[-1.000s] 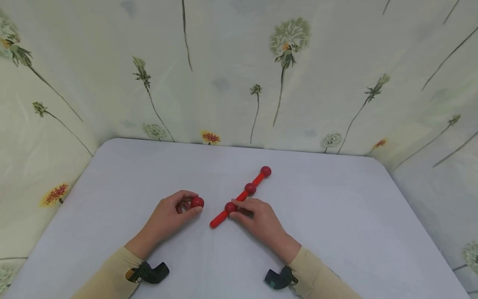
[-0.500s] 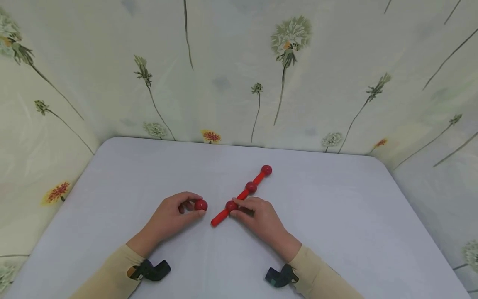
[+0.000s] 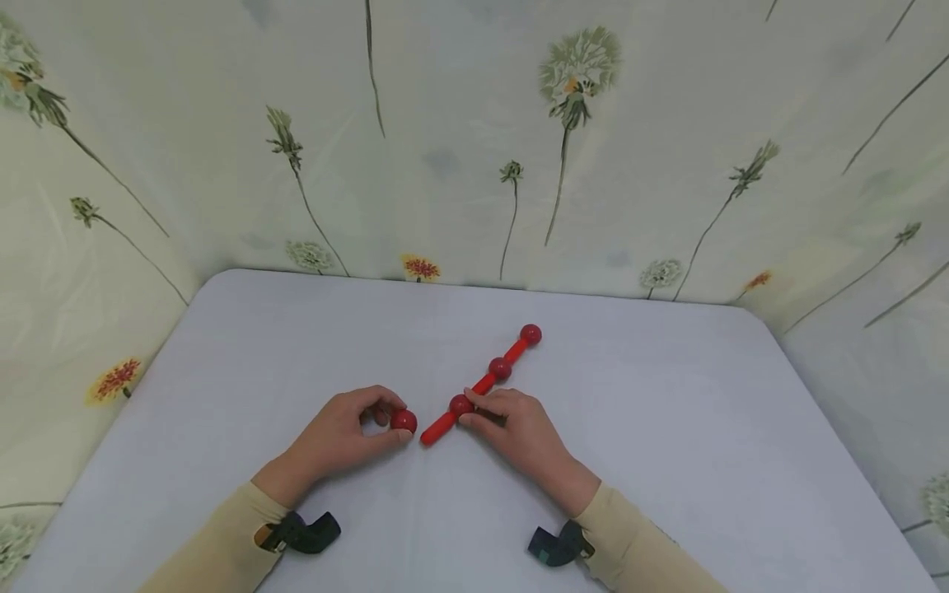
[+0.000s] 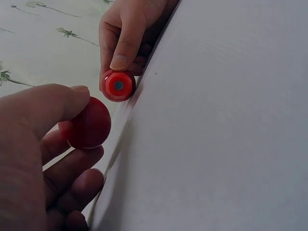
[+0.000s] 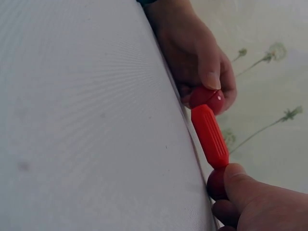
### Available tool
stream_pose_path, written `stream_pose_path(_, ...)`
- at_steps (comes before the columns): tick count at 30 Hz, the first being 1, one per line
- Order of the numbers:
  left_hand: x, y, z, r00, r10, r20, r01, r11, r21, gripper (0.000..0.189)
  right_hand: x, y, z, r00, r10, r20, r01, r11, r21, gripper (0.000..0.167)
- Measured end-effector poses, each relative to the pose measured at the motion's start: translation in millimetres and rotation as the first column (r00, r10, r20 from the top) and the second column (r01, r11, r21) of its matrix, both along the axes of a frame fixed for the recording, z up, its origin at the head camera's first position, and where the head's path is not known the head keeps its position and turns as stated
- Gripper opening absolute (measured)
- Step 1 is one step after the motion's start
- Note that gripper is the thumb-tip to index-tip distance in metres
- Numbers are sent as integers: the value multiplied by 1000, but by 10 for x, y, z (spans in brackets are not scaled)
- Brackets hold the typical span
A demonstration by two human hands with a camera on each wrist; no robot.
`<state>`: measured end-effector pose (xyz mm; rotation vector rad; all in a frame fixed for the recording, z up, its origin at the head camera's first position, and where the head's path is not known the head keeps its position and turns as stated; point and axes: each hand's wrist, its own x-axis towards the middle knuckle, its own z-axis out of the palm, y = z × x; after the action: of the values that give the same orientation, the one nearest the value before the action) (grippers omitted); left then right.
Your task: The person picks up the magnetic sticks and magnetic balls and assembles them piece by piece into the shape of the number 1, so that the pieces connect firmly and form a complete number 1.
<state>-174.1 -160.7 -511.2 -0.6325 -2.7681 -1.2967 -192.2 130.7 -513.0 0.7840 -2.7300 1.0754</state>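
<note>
Between thumb and fingers, my left hand pinches a loose red ball, which also shows large in the left wrist view. My right hand pinches the nearest red ball of a straight chain of red rods and balls. From that ball a bare-ended red rod points toward the loose ball, with a small gap between them in the head view. A grey disc sits in the end face of this rod. Farther along the chain come a middle ball and an end ball.
A white-covered table with rounded far corners lies under both hands. Behind it hangs a pale cloth printed with dandelions. Dark wrist cameras are strapped at both beige sleeves.
My left hand has moved slightly right and nearer, bringing the loose ball closer to the rod's free end. The right hand and the chain have hardly moved.
</note>
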Motion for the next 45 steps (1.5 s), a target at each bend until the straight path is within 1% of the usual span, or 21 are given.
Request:
stream_pose_path(6, 1, -3, 11, 999, -37, -1, 37, 999, -22, 25, -13, 5, -7, 1000, 7, -11, -7, 1000, -9, 44)
stream_pose_path(13, 4, -23, 16, 996, -92, -17, 91, 995, -48, 21, -14, 9, -17, 1000, 0, 2, 0, 1000, -7, 44)
stream_pose_path(19, 0, -40, 13, 984, -173, -42, 170, 984, -57, 22, -8, 21, -12, 1000, 4, -24, -5, 1000, -11, 44)
stream_pose_path(23, -8, -50, -1, 977, -203, -60, 200, 978, -57, 22, -12, 18, -11, 1000, 10, -23, -10, 1000, -15, 43)
stream_pose_path(28, -8, -58, -14, 973, -221, -62, 218, 975, -48, 22, -17, 8, -15, 1000, 16, -26, -17, 1000, -18, 43)
stream_pose_path(33, -3, -51, -7, 971, -228, -66, 225, 973, -55, 26, -20, 8, -21, 1000, 7, -7, -7, 1000, -11, 44)
stream_pose_path(39, 8, -29, 4, 972, -222, -75, 216, 973, -78, 31, -20, 11, -21, 1000, 2, -3, -2, 1000, -6, 44)
stream_pose_path(45, 23, -13, -21, 972, -222, -75, 213, 971, -104, 32, -24, 6, -21, 1000, 6, -16, -7, 1000, -10, 44)
